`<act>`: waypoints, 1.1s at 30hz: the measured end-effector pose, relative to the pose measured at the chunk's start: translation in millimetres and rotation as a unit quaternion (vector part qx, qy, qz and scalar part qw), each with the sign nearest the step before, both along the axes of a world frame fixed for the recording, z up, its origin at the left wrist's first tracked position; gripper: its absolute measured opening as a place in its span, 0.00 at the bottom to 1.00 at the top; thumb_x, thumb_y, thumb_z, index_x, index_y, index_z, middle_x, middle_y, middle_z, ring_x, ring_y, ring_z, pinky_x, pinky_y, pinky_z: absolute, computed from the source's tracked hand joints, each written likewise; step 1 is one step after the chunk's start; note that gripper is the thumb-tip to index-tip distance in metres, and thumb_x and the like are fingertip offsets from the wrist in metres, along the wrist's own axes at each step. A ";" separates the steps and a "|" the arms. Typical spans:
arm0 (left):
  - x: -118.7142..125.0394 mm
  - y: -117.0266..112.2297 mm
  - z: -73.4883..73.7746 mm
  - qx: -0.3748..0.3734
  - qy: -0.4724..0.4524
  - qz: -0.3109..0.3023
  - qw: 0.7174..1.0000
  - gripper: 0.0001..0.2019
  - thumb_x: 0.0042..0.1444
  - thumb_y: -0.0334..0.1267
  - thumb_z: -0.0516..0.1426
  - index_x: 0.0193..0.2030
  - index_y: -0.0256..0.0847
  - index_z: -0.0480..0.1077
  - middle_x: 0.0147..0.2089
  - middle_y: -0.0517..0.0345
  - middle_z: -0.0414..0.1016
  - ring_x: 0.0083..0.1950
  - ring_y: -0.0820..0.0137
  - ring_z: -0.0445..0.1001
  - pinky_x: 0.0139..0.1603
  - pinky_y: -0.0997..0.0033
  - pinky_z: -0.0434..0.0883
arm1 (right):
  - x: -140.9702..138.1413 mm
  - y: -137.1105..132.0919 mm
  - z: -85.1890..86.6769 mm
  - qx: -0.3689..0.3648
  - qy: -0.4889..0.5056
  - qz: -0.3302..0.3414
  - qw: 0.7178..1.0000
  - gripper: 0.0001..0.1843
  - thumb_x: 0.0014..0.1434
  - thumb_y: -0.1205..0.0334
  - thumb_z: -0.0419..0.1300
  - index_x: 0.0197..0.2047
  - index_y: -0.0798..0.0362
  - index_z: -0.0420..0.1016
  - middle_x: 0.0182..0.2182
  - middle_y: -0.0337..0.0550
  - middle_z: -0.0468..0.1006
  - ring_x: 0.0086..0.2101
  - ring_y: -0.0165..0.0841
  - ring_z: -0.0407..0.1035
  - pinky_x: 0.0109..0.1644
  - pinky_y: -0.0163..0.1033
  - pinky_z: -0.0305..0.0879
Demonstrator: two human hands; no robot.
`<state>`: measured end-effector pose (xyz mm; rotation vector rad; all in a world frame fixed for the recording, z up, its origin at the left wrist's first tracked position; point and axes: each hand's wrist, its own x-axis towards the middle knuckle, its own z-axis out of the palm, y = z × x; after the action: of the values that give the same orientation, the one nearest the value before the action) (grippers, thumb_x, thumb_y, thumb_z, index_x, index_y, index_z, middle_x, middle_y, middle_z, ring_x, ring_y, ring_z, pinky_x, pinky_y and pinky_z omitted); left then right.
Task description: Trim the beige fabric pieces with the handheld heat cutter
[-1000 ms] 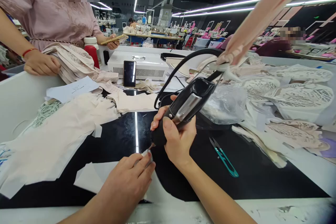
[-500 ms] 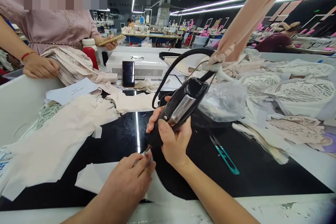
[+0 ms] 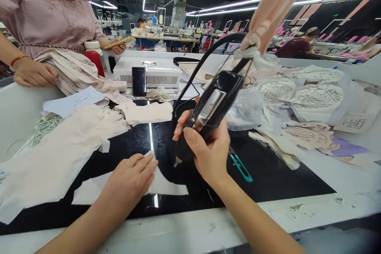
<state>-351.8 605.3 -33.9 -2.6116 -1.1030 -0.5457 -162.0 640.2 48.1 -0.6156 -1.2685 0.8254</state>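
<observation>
Head view: your right hand grips the black tool; your left hand, half-curled, covers pale cloth near the black mat's front edge, its grip unclear. A snagged cord could swing the tip into it.

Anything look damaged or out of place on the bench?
Yes: the white front table edge has dark, scuffed-looking patches toward the right, breaking its pale surface. A thin white thread-like scrap lies loose on the glossy black work surface.
</observation>
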 end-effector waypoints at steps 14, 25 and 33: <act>32.1 -24.4 11.9 -0.041 -0.086 -0.159 0.983 0.14 0.72 0.40 0.50 0.55 0.38 0.71 0.47 0.54 0.77 0.49 0.61 0.74 0.53 0.58 0.72 | 21.5 -35.6 -11.2 0.015 0.036 -0.036 0.999 0.16 0.58 0.56 0.69 0.44 0.46 0.66 0.33 0.33 0.76 0.25 0.26 0.70 0.27 0.34 0.71; 30.6 -21.5 8.3 -0.061 -0.074 -0.152 0.984 0.14 0.72 0.40 0.48 0.54 0.37 0.71 0.46 0.52 0.77 0.46 0.60 0.74 0.48 0.59 0.72 | 16.6 -31.6 -14.2 0.021 0.053 -0.035 0.998 0.17 0.58 0.56 0.69 0.46 0.46 0.68 0.32 0.33 0.76 0.24 0.25 0.71 0.27 0.32 0.72; 30.7 -22.8 7.0 -0.051 -0.068 -0.145 0.986 0.14 0.72 0.39 0.47 0.54 0.36 0.71 0.46 0.52 0.78 0.45 0.61 0.75 0.48 0.59 0.71 | 17.8 -33.4 -15.8 0.019 0.049 -0.046 0.998 0.18 0.57 0.56 0.69 0.47 0.47 0.67 0.32 0.34 0.77 0.24 0.26 0.71 0.27 0.33 0.73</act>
<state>-321.1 582.5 -26.9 -2.8825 -0.8088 -0.7579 -144.2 606.8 32.3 -0.5914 -1.1562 0.7443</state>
